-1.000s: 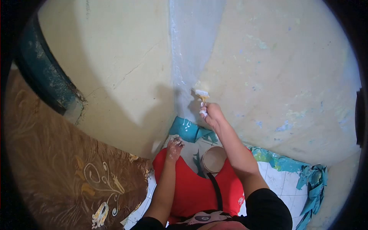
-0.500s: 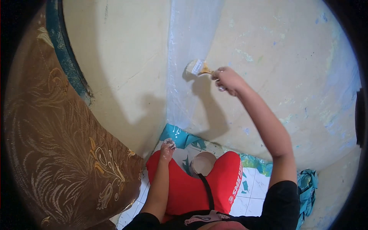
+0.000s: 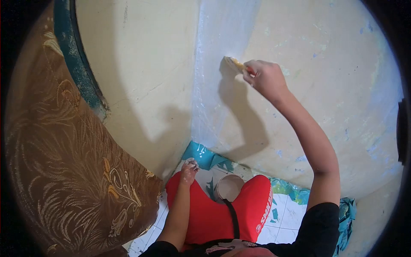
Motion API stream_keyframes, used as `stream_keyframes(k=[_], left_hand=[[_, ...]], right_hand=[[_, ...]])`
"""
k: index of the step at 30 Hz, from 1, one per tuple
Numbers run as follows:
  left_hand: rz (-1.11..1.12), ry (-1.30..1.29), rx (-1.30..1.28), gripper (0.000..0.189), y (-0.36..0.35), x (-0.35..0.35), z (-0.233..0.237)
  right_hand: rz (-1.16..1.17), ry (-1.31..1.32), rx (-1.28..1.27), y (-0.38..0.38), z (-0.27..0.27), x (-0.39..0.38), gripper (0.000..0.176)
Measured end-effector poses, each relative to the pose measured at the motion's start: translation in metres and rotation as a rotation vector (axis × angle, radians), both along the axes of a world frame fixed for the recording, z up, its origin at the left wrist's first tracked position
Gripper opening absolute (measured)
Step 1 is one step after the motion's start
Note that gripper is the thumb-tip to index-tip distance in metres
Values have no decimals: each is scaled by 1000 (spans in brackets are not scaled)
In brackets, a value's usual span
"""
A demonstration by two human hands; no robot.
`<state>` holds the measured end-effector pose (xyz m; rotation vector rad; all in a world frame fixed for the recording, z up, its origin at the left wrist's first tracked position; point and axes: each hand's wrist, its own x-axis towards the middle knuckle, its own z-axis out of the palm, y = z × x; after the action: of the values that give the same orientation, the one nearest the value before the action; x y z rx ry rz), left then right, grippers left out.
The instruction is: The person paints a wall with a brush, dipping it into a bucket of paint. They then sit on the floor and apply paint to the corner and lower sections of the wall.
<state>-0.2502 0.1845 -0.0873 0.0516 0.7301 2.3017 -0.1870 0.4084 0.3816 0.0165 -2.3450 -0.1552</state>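
My right hand grips the handle of a paintbrush, its bristles against the wall on a pale bluish-white painted strip beside the corner. The brush is seen nearly edge-on and casts a shadow below it. My left hand is over my left knee, its fingers bent around a whitish crumpled thing, possibly a rag. Between my knees on the floor stands a round bucket, with pale contents.
A brown patterned curtain hangs at the left beside a teal frame. Teal sheeting with white drips lies along the wall's foot. More crumpled teal sheeting lies at the right, on white floor tiles.
My right hand has moved up and slightly right with the brush, which has turned from face-on to edge-on. The whole view has shifted slightly; my left hand stays by my knee.
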Motion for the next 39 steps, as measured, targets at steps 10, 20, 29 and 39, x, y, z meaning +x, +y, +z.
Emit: stream_keyframes(k=[10,20,29,39], left_hand=[[-2,-64,82,19,-11,-1,3],[21,-99,135,19,-14,1,20],[57,-131,143,23,-22,8,19],[16,-50,186,25,-40,13,24]], right_hand=[[247,-49,310,-28,-21,-17,15],[154,-324,-185,-18,16,0,20],[119,-618,-343,-10,-226,-29,40],[263,-667,-283,25,-337,-62,28]])
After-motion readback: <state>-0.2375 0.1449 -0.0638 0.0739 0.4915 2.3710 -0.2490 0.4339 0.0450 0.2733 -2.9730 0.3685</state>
